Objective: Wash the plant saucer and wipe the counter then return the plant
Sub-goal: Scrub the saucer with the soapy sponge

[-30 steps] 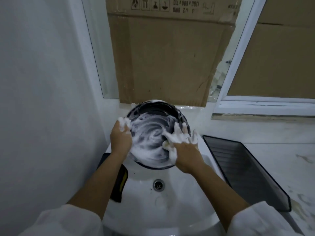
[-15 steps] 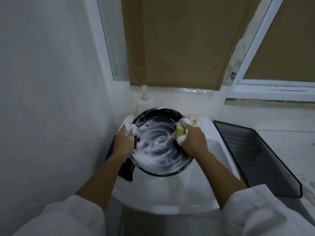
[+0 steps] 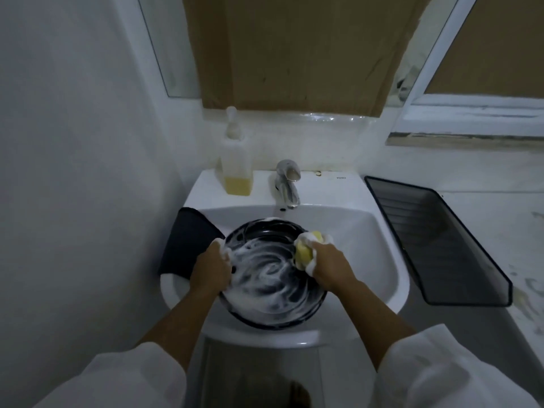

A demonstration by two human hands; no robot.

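Over the white basin (image 3: 382, 260), the left hand (image 3: 210, 269) grips the soapy plant saucer (image 3: 270, 278) by its left rim; the right hand (image 3: 329, 266), fingers curled, squeezes a yellow sponge (image 3: 304, 251) against its right rim. Rinsing, wiping the counter (image 3: 515, 231) and returning the plant look still ahead.

A single wide-angle head view looks steeply down and forward from close above the sink (image 3: 379, 237), with the wall (image 3: 73, 172) left and the table (image 3: 506, 207) right.
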